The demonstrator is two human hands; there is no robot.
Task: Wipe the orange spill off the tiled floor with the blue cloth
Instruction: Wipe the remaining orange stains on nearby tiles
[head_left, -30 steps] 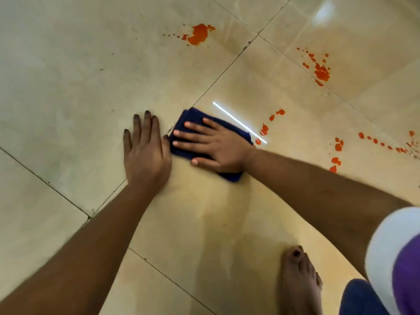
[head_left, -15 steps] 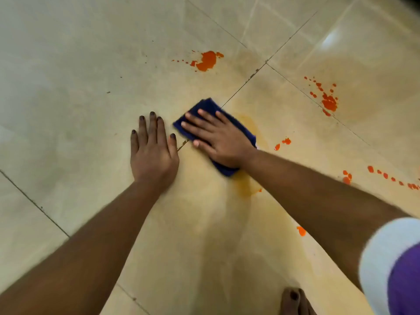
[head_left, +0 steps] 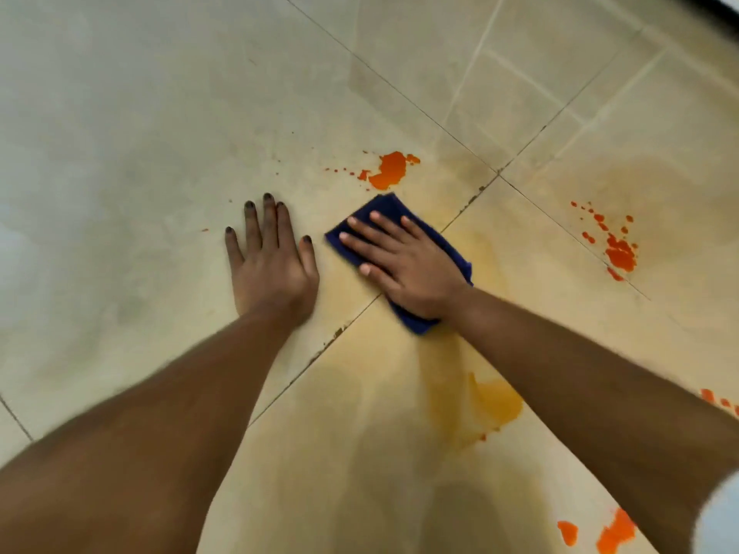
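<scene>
Right hand (head_left: 404, 265), fingers splayed flat, presses folded dark-blue cloth (head_left: 384, 211) mid-frame on glossy beige tiled floor (head_left: 120, 113). Left hand (head_left: 272, 261) flat, bracing, empty. Risk: soaked cloth smears orange spill (head_left: 390, 169) into yellow film; wet tile could slip bracing palm.

The right hand (head_left: 404, 265) hides most of the blue cloth (head_left: 380, 205); both forearms look blurred.

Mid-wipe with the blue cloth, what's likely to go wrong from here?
1. Smearing: a yellow-orange film trails behind the blue cloth, so more passes may spread residue instead of lifting it.
2. Missed spots: the blob just ahead of the cloth, the splatter to the right and drops at the lower right are untouched.
3. Slipping: the left hand is braced flat on glossy tile close to the wet film.
</scene>
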